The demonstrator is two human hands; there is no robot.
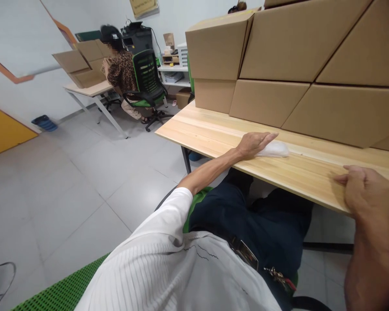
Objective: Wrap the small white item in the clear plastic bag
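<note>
A small white, cloudy packet (275,149) lies on the light wooden table (210,134). My left hand (254,144) rests beside it at its left end, fingers stretched out and partly over the packet. To the right, near the table's front edge, is my right hand (366,188), its fingers curled; the far side of that hand hides whether anything is between them. The packet lies apart from my right hand.
Cardboard boxes (275,47) are stacked in two or more rows along the table's back. A person (121,71) sits at another table (94,89) at the far left, near a green and black chair (147,77). A blue bin (44,123) stands on the floor.
</note>
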